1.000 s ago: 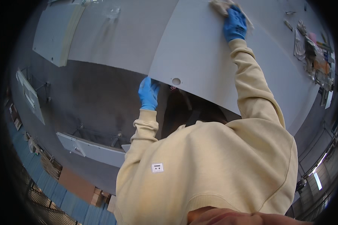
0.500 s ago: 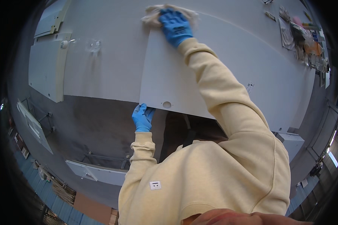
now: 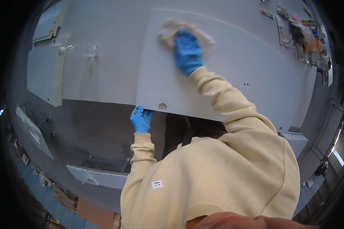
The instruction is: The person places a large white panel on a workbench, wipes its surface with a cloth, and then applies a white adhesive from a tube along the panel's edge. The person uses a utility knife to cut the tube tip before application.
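Observation:
A large white panel [image 3: 160, 76] lies on the white worktop in front of me, with a round hole near its near edge and a small label farther right. My right hand [image 3: 188, 51], in a blue glove and smeared by motion, presses a whitish cloth [image 3: 170, 32] onto the panel's upper surface. The cloth spreads out beyond the fingers on both sides. At the panel's near left corner, my left hand [image 3: 141, 119], also blue-gloved, pinches the edge; part of its fingers is hidden by the panel.
On the worktop [image 3: 103, 80] to the left sit stacked white panels [image 3: 45, 72] and a clear plastic piece [image 3: 91, 50]. A tube [image 3: 266, 14] and a pile of bags, gloves and small items [image 3: 304, 34] lie at the far right. More panels [image 3: 97, 176] rest low at the left.
My right hand has drawn the cloth from the panel's far edge toward me and slightly right. My left hand stays at the near left corner.

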`<state>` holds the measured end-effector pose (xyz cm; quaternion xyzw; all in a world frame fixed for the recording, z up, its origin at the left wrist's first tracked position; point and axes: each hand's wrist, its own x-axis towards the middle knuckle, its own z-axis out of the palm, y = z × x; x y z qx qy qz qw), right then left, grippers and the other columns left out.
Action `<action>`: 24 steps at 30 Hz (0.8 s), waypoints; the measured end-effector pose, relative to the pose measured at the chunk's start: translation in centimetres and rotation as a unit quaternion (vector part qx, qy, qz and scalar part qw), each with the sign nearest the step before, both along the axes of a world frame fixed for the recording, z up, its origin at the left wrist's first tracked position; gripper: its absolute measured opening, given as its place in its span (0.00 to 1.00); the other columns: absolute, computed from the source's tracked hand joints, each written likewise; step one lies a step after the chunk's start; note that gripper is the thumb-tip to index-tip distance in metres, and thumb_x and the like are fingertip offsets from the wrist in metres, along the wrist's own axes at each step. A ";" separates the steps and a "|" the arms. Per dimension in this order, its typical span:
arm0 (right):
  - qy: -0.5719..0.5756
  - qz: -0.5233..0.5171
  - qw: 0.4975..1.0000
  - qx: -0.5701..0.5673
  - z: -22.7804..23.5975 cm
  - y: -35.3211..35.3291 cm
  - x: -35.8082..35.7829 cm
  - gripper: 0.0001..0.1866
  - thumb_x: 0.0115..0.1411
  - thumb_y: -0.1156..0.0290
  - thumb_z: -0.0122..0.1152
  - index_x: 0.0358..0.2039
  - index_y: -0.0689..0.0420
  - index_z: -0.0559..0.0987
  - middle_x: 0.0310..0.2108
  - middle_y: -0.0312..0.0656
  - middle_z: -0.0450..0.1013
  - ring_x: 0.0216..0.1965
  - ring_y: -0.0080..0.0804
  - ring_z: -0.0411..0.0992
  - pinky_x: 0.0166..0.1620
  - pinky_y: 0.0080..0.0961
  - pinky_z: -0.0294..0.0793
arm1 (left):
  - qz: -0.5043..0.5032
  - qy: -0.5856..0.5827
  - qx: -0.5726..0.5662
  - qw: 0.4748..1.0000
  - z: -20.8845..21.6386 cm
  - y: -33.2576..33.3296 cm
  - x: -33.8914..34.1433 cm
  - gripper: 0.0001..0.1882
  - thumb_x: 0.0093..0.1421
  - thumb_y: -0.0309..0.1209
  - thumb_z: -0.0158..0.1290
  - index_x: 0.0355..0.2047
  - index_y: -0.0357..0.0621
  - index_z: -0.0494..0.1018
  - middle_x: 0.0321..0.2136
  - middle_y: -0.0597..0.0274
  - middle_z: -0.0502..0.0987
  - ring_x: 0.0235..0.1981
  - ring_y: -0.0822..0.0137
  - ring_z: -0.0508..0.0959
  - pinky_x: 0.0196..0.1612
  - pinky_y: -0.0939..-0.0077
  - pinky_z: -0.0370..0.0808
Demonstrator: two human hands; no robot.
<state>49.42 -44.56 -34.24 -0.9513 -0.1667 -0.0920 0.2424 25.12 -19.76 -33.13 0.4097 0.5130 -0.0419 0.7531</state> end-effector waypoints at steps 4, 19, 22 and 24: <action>-0.053 0.246 0.967 0.051 -0.8 7.3 -13.8 0.27 0.61 0.73 0.55 0.63 0.61 0.73 0.65 0.51 0.69 0.66 0.49 0.66 0.74 0.46 0.55 | -0.004 -0.004 -0.025 1.000 -1.2 1.2 -0.2 0.20 0.70 0.29 0.51 0.58 0.31 0.70 0.53 0.43 0.77 0.53 0.42 0.79 0.61 0.41 0.77; -0.009 0.259 0.963 -0.075 1.2 7.0 -14.8 0.30 0.64 0.64 0.56 0.66 0.57 0.71 0.73 0.47 0.58 0.76 0.47 0.52 0.77 0.48 0.43 | -0.040 -0.005 -0.029 0.999 -1.0 2.5 0.1 0.18 0.69 0.26 0.53 0.57 0.30 0.71 0.51 0.40 0.78 0.54 0.41 0.80 0.62 0.42 0.77; 0.034 0.215 0.972 -0.089 1.8 -0.5 -17.3 0.26 0.62 0.68 0.55 0.61 0.59 0.75 0.71 0.49 0.61 0.74 0.50 0.55 0.76 0.50 0.46 | -0.038 -0.009 -0.041 0.998 -0.1 2.3 0.2 0.18 0.69 0.26 0.54 0.55 0.29 0.72 0.51 0.40 0.79 0.53 0.41 0.80 0.60 0.42 0.79; 0.056 0.161 0.983 -0.074 2.4 -4.5 -18.8 0.29 0.59 0.63 0.63 0.61 0.59 0.75 0.72 0.50 0.60 0.74 0.53 0.54 0.76 0.52 0.45 | -0.030 -0.018 -0.044 0.998 0.5 1.9 0.1 0.17 0.69 0.26 0.55 0.55 0.29 0.72 0.50 0.40 0.79 0.53 0.41 0.80 0.60 0.43 0.80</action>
